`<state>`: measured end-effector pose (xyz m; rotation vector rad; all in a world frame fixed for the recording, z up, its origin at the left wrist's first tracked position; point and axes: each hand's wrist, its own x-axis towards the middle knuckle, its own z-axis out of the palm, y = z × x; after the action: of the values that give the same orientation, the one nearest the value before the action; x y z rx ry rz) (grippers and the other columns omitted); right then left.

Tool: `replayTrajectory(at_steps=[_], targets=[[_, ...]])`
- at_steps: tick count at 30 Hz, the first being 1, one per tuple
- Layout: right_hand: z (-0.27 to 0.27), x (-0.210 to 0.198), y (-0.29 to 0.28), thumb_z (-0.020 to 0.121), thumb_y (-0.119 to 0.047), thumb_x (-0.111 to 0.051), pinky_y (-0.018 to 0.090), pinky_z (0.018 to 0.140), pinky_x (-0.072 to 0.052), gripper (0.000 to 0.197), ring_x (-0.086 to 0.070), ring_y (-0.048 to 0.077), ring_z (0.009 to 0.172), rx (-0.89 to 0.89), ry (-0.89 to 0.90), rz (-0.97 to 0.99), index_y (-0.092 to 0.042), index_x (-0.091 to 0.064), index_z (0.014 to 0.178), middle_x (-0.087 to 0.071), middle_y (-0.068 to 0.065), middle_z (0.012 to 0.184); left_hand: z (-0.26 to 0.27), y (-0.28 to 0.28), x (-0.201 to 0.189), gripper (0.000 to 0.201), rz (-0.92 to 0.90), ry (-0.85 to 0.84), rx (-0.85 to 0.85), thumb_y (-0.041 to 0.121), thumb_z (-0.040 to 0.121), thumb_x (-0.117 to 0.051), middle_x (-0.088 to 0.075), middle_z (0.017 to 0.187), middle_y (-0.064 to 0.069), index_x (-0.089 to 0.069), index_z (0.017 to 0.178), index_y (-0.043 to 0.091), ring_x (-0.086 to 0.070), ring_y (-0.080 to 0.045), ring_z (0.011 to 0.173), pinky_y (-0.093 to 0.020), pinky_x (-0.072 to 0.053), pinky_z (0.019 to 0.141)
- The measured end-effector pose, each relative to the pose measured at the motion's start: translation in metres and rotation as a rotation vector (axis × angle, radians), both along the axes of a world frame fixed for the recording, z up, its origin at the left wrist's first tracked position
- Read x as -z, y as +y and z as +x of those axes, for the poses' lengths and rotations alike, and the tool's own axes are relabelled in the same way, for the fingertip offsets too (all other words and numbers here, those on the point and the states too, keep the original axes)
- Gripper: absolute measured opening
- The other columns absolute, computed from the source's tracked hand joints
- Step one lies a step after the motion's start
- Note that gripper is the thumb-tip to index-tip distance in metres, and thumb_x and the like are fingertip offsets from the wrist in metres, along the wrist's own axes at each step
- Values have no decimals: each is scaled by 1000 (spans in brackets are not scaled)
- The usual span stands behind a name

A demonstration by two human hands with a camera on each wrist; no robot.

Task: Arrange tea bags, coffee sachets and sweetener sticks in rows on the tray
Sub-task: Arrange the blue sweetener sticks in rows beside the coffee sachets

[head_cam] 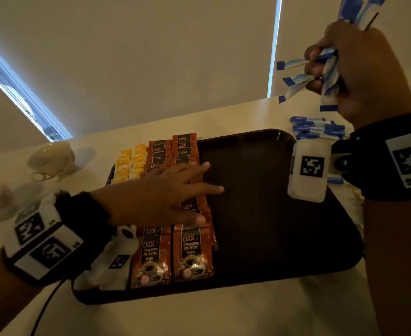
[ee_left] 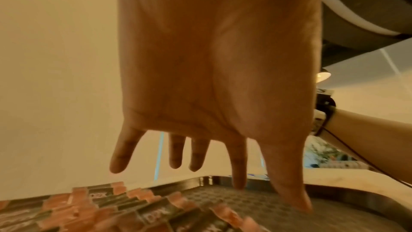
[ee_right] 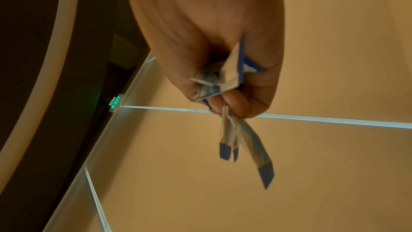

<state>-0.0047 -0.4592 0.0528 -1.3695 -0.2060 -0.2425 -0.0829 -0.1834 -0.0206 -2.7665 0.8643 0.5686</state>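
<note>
Sweetener step: right hand point(head_cam: 359, 69) clutches a bunch of blue-and-white sweetener sticks point(head_cam: 325, 76); left hand point(head_cam: 165, 192), fingers spread, rests on orange coffee sachets point(head_cam: 192, 253). Next, lay sticks on the dark plastic tray point(head_cam: 272, 214), right side.

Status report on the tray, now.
Left hand open, flat on coffee sachets. Right hand grips sweetener sticks above tray. Right half bare, nothing blocking.
</note>
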Motion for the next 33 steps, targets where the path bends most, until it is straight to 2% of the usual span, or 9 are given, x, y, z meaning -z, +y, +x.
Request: replayTrajectory(at_steps=[4,8,14,16,19,23,27,31,33], targets=[[0,-1,1,97,-12,-34,18,43,-34,31,-40,4,44,-27,4,2,-15,-36,66,-44,-4,61,-11,-16,7,64,175,33,94,75,79,-21,28,152,13,-5,139,60,32,-9,130,-58,4,111],[-1,-2,1,96,-11,-35,18,43,-35,30,-41,5,44,-22,10,12,-14,-36,66,-44,-3,62,-13,-15,2,63,213,42,91,75,78,-22,28,152,13,-14,139,58,35,-9,127,-61,3,111],[0,-2,2,95,-10,-35,18,43,-36,29,-41,5,44,-22,16,17,-13,-37,66,-46,-4,61,-15,-13,0,62,208,25,84,74,82,-26,25,154,12,-11,140,58,29,-8,131,-60,-3,114],[0,-3,2,94,-10,-36,18,43,-35,28,-40,6,44,-19,19,16,-13,-37,66,-46,-3,61,-8,-10,-5,69,183,-29,52,76,79,-25,22,154,12,-5,141,55,20,-12,139,-58,-5,114],[0,-3,4,93,-9,-36,18,44,-35,30,-41,6,45,-15,23,13,-14,-37,64,-46,-2,62,11,-7,-15,84,204,-90,-74,80,73,-25,17,157,8,1,146,46,11,-20,144,-61,-9,113],[0,-3,5,92,-9,-37,18,44,-34,29,-41,7,45,-6,35,22,-15,-36,64,-47,-3,60,34,-15,-22,96,203,-23,-183,83,61,-19,12,159,3,-9,148,42,10,-25,145,-65,-11,111],[0,-4,3,90,-8,-37,18,43,-34,30,-42,8,44,12,42,15,-15,-37,61,-48,-4,58,41,-18,-18,95,213,28,-207,85,61,-19,6,159,3,-22,145,41,7,-25,145,-67,-11,110],[0,-3,2,90,-9,-37,19,43,-35,31,-42,7,46,15,41,-10,-16,-37,61,-48,-5,59,31,-21,-22,85,129,37,-131,82,65,-25,9,159,5,-24,142,46,9,-23,145,-67,-4,110],[0,-2,3,91,-9,-38,19,44,-36,29,-42,7,46,15,50,-10,-16,-37,63,-48,-5,59,18,-24,-21,78,169,67,-42,81,69,-27,11,158,6,-30,139,47,13,-21,145,-68,-3,110]])
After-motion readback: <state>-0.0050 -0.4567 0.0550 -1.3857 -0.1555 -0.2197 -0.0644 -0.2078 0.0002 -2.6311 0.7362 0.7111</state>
